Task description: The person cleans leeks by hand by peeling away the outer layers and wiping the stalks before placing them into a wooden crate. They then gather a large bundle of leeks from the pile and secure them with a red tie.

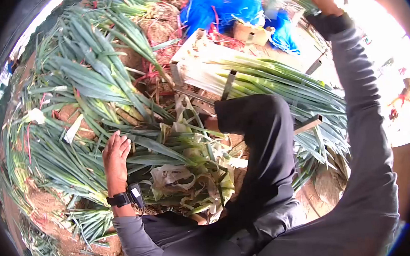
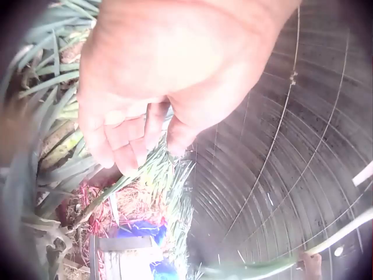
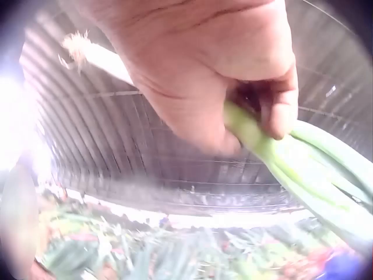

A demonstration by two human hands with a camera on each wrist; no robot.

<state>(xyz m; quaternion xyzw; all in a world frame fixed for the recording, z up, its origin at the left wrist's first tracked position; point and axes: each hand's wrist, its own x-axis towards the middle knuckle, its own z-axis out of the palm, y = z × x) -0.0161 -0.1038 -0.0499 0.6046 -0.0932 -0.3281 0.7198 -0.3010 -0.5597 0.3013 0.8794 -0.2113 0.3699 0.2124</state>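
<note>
R hand (image 3: 198,76) fisted on green onion (image 3: 303,163), upper right of head view; L hand (image 1: 116,155) flat on onion heap (image 1: 69,85) mid-left; stalk prob. light, floppy-leaved, best gripped at firm shank.

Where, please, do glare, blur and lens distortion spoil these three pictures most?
Head view: fisheye bends the edges into a dark ring, and daylight blows out the upper right. Left wrist view: the left hand is close and soft. Right wrist view: the right hand and its green stalk blur; glare whitens the left edge.
</note>
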